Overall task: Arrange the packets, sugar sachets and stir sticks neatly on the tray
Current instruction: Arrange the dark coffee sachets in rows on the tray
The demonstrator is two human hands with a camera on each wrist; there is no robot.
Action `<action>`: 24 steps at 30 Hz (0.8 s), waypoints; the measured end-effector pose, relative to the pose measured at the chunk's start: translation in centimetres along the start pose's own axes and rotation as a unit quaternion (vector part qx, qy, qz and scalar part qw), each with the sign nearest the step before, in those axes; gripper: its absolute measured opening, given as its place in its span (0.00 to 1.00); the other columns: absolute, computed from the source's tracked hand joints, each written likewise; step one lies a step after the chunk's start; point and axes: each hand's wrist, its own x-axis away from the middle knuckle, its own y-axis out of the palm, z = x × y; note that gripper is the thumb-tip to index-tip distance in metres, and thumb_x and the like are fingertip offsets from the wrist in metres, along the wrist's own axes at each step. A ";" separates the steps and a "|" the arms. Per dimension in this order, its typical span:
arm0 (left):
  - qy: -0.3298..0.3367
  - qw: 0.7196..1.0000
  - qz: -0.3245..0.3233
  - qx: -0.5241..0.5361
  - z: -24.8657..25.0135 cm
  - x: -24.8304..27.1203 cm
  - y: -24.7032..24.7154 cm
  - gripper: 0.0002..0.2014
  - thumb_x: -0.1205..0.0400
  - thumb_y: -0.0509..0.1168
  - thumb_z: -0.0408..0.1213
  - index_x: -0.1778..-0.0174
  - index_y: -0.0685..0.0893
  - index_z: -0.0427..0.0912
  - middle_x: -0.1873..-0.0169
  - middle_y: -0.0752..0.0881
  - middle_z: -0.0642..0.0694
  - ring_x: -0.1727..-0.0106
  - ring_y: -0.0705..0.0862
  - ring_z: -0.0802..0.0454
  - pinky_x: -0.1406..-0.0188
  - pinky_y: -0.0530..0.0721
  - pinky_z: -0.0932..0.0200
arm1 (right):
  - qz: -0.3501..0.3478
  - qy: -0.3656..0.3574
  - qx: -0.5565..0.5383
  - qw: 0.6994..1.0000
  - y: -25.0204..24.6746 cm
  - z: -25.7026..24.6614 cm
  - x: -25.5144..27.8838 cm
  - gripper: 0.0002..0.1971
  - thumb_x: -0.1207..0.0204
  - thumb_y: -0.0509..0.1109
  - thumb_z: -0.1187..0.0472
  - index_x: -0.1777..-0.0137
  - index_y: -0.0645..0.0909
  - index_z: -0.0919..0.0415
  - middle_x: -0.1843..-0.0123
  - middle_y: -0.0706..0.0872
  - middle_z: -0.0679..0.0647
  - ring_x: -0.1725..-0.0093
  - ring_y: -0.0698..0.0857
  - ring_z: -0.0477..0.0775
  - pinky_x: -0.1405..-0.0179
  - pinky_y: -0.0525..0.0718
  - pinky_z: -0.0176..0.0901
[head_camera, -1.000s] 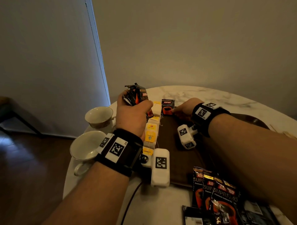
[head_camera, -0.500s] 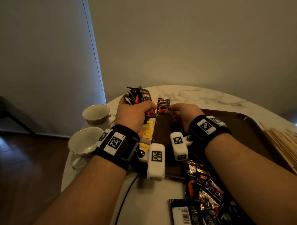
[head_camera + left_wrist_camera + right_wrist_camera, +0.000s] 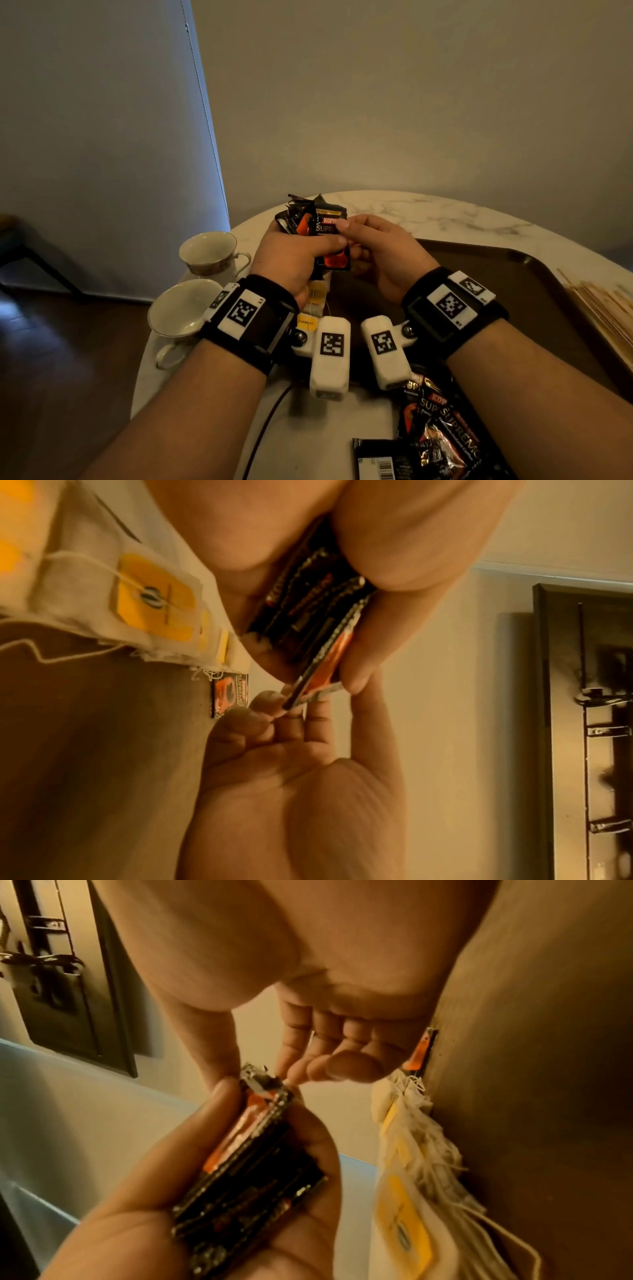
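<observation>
My left hand (image 3: 308, 241) grips an upright stack of black-and-orange coffee packets (image 3: 317, 222) above the brown tray's (image 3: 513, 274) far left corner. My right hand (image 3: 349, 240) meets it, thumb and fingertips pinching the front packet (image 3: 325, 669) of the stack at its edge (image 3: 262, 1085). One coffee packet (image 3: 231, 695) lies flat on the tray beyond a row of tea bags with yellow tags (image 3: 154, 601). The tea bags (image 3: 315, 294) run along the tray's left side. Wooden stir sticks (image 3: 606, 315) lie right of the tray.
Two empty teacups (image 3: 209, 253) (image 3: 181, 308) stand on the marble table (image 3: 445, 212) left of the tray. A loose heap of coffee packets (image 3: 438, 421) lies at the table's near edge. A dark cable (image 3: 267, 421) trails off the front edge.
My right hand left the packet it laid on the tray and came up to the stack in my left hand. The left hand kept its grip.
</observation>
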 end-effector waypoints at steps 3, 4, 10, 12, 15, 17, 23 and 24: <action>0.005 1.000 -0.019 0.000 -0.1 0.1 0.3 0.29 0.31 0.81 0.23 0.33 0.85 0.33 0.46 0.92 0.32 0.47 0.93 0.34 0.58 0.92 0.47 | -0.005 -0.001 -0.041 0.999 -0.3 0.2 -0.3 0.03 0.20 0.75 0.59 0.51 0.84 0.56 0.60 0.87 0.53 0.67 0.84 0.46 0.69 0.80 0.37; 0.006 1.000 -0.021 0.007 -0.1 0.1 0.4 0.29 0.31 0.81 0.22 0.33 0.85 0.32 0.46 0.92 0.31 0.48 0.93 0.35 0.57 0.91 0.46 | -0.006 -0.001 -0.051 0.999 -0.5 0.3 -0.4 0.02 0.20 0.74 0.60 0.50 0.84 0.56 0.58 0.88 0.54 0.66 0.86 0.47 0.69 0.81 0.38; 0.001 0.999 -0.003 0.040 -0.3 -0.2 0.3 0.26 0.28 0.76 0.18 0.33 0.85 0.32 0.45 0.92 0.32 0.47 0.93 0.34 0.56 0.91 0.46 | 0.023 0.019 -0.147 0.989 -0.9 1.1 -0.3 0.16 0.20 0.69 0.63 0.34 0.83 0.62 0.48 0.86 0.59 0.60 0.84 0.50 0.69 0.83 0.37; -0.002 0.999 0.006 0.040 -0.2 -0.2 0.3 0.23 0.26 0.75 0.18 0.34 0.86 0.33 0.46 0.93 0.33 0.47 0.94 0.36 0.55 0.92 0.45 | 0.013 0.027 -0.153 0.988 -0.8 1.2 -0.3 0.19 0.20 0.68 0.62 0.30 0.81 0.63 0.50 0.87 0.58 0.62 0.86 0.50 0.69 0.83 0.38; -0.003 1.000 -0.005 0.025 -0.1 0.0 0.4 0.22 0.25 0.75 0.19 0.34 0.86 0.33 0.45 0.93 0.34 0.45 0.93 0.36 0.50 0.92 0.41 | 0.001 0.011 -0.125 0.992 -0.6 1.0 -0.1 0.15 0.19 0.71 0.60 0.34 0.84 0.61 0.52 0.91 0.56 0.60 0.90 0.51 0.65 0.85 0.41; -0.011 0.999 -0.021 0.025 0.0 0.1 0.4 0.23 0.25 0.76 0.20 0.33 0.86 0.34 0.44 0.92 0.34 0.44 0.93 0.36 0.49 0.92 0.41 | 0.016 0.010 -0.126 0.992 -0.5 0.8 -0.2 0.13 0.19 0.72 0.58 0.36 0.85 0.60 0.51 0.91 0.56 0.59 0.90 0.51 0.68 0.85 0.40; -0.005 0.999 -0.027 0.023 -0.1 0.0 0.4 0.25 0.26 0.76 0.21 0.33 0.85 0.36 0.43 0.93 0.36 0.42 0.92 0.37 0.45 0.90 0.40 | 0.063 0.036 -0.194 0.978 -1.1 0.6 -0.5 0.18 0.17 0.71 0.55 0.32 0.84 0.64 0.37 0.91 0.64 0.43 0.91 0.63 0.43 0.87 0.53; -0.006 0.999 -0.029 0.023 -0.1 0.0 0.4 0.25 0.26 0.77 0.21 0.33 0.85 0.36 0.44 0.93 0.37 0.42 0.93 0.38 0.45 0.90 0.40 | 0.069 0.028 -0.196 0.978 -1.2 0.7 -0.5 0.19 0.17 0.71 0.55 0.32 0.84 0.65 0.37 0.90 0.65 0.41 0.91 0.64 0.38 0.86 0.56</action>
